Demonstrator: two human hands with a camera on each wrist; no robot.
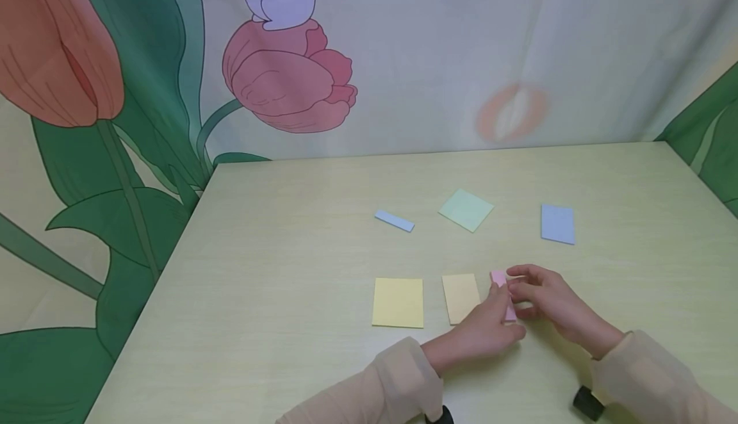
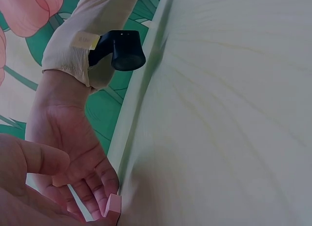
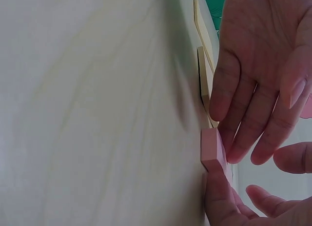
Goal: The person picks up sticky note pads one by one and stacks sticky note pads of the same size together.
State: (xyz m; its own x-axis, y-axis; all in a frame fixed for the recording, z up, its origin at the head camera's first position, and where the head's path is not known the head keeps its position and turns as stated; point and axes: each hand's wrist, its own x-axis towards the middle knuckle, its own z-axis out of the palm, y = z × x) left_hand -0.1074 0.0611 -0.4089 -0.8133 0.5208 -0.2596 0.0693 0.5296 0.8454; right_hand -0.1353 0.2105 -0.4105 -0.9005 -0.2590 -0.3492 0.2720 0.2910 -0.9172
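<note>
A narrow pink sticky-note pad [image 1: 510, 313] lies flat on the table between the two hands, partly covered by their fingers. My left hand [image 1: 489, 325] is at its left side, with fairly straight fingers touching it. My right hand [image 1: 548, 301] stands on the right side, fingers loosely bent against the edge. The right wrist view shows the near end of the pink pad [image 3: 209, 149] with fingertips of both hands beside it. Just left of the pink pad is a peach rectangular pad [image 1: 460, 296], its lower corner behind the left hand. Further left sits a yellow square pad [image 1: 398, 302].
Farther back lie a narrow blue pad [image 1: 394, 221], a green square pad [image 1: 466, 210] turned at an angle, and a blue rectangular pad [image 1: 557, 224]. A printed flower curtain [image 1: 415, 59] hangs behind the table [image 1: 259, 251]. Black wrist cameras [image 1: 588, 403] sit by the sleeves.
</note>
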